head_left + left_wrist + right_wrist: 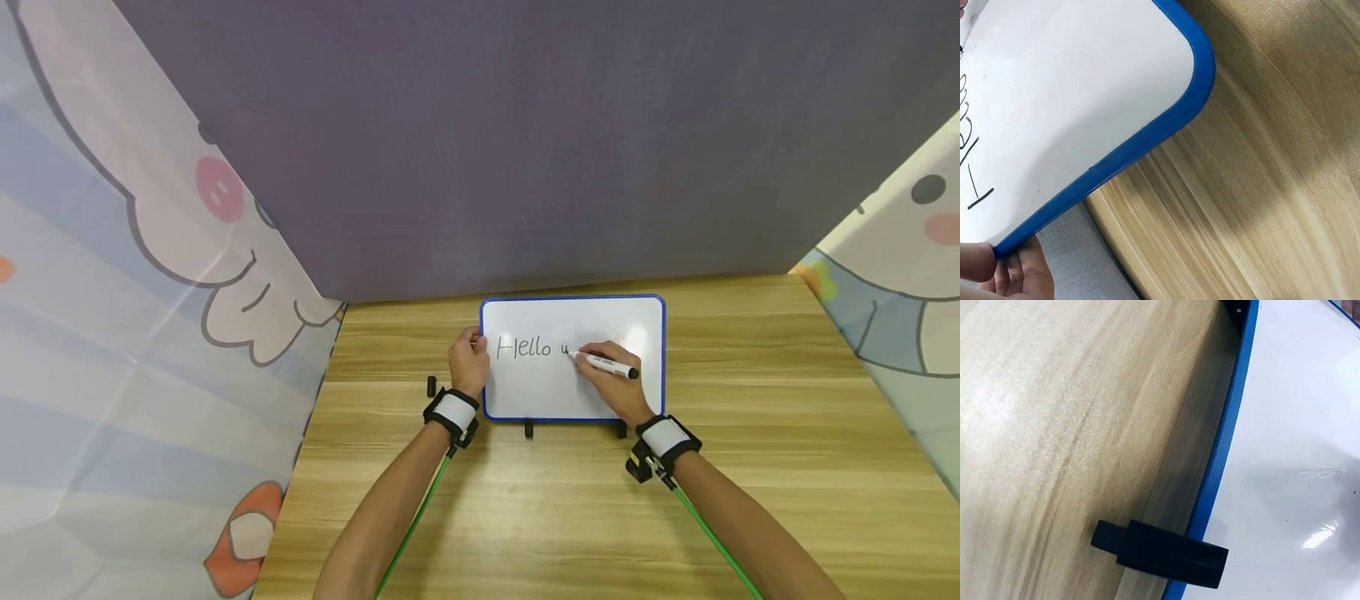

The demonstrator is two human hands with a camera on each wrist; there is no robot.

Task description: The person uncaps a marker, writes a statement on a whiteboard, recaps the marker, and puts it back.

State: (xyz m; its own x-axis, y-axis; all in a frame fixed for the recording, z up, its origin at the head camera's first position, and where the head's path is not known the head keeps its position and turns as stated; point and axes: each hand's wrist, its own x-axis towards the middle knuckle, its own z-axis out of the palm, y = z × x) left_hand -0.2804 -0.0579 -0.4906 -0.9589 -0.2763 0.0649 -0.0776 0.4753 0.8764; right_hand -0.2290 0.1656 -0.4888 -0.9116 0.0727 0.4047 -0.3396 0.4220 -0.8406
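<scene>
A whiteboard (573, 392) with a blue frame stands on the wooden table, its lower edge in two black supports. Black writing on it reads "Hello", followed by a small letter stroke like a "u". My left hand (469, 363) grips the board's left edge; in the left wrist view the thumb (977, 261) lies on the front and the fingers curl behind the frame. My right hand (615, 383) holds a white marker (603, 363) with a black end, its tip at the last stroke. The right wrist view shows neither the marker nor the writing.
A small black cap (431, 386) stands on the table (525, 517) left of the board. Black supports (528, 428) jut from the board's lower edge, one of them (1169, 555) close in the right wrist view. A grey panel (510, 150) rises behind, with cartoon-printed sheets (97, 333) at the sides.
</scene>
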